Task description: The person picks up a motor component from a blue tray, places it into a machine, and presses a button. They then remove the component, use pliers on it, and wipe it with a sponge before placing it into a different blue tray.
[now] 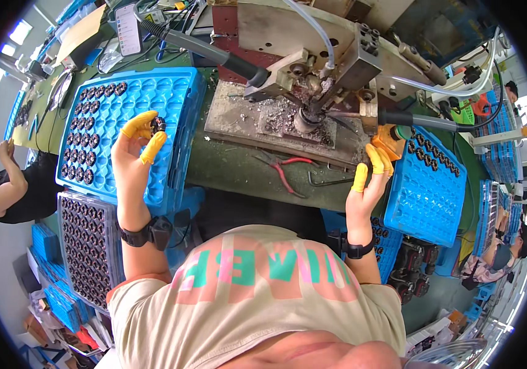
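Observation:
My left hand (129, 169), yellow cots on its fingertips, pinches a small dark ring-shaped part with copper-coloured bits (158, 126) between thumb and fingers. It hovers over a blue tray (180, 92) with round pockets, whose left columns and top row hold several similar parts. My right hand (368, 184), also in yellow cots, has its fingers raised and its thumb apart, with nothing visible between them. Its fingertips are beside an orange box with a green round top (391, 140); whether they touch it I cannot tell. Between the hands stands a metal machine fixture (308, 118) strewn with grey shavings.
Red-handled pliers (285, 169) and a hex key (331, 181) lie before the machine base. At right, another blue tray (426, 197) carries dark parts; a full tray (88, 246) sits lower left. A phone (128, 31) stands at the back. Other people sit at both sides.

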Tool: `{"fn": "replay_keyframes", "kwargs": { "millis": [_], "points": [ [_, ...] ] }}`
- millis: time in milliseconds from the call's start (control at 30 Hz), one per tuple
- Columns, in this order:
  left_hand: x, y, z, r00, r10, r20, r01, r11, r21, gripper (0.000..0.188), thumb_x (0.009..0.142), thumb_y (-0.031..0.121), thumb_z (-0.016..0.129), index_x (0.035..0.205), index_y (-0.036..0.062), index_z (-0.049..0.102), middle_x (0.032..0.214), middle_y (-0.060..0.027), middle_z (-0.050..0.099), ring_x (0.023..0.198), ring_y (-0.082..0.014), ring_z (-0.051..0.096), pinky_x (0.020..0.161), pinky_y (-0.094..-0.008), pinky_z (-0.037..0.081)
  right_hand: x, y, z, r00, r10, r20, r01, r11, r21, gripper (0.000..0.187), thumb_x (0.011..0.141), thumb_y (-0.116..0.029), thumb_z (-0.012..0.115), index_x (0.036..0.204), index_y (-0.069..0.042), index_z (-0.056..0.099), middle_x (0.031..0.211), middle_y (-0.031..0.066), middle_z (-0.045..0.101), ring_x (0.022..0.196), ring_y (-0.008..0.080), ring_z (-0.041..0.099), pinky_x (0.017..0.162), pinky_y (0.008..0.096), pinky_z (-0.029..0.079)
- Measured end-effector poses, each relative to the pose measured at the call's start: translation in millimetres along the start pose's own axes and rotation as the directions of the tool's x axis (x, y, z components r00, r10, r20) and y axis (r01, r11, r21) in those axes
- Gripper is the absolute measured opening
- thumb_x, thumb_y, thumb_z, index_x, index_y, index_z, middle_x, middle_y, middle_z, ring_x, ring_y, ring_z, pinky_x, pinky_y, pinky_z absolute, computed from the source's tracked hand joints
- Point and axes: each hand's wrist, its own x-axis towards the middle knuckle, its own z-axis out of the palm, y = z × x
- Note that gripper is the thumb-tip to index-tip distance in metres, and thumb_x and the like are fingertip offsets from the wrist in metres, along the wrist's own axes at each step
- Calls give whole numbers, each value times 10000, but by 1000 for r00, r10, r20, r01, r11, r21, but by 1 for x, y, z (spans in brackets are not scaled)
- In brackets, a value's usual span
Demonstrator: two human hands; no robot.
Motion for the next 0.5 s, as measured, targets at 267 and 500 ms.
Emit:
{"fn": "replay_keyframes", "kwargs": {
  "millis": [267, 500],
  "points": [
    [0, -1, 0, 1000, 5, 10, -5, 1000, -6, 416, 797, -14, 749, 1190, -26, 616, 1071, -59, 665, 934, -114, 618, 814, -248, 491, 0, 1, 1, 999, 30, 13, -31, 999, 9, 275, 945, -152, 575, 1183, -18, 606, 1177, 154, 585, 1139, 339, 519, 1014, 443, 359],
    [-1, -1, 0, 1000, 14, 8, -14, 1000, 13, 410, 790, -17, 753, 1179, -28, 623, 1052, -61, 666, 913, -116, 616, 811, -253, 496, 0, 3, 0, 999, 32, 24, -32, 999, 7, 261, 942, -157, 581, 1160, -21, 620, 1157, 150, 596, 1136, 338, 522, 1009, 442, 361]
  ]
}}
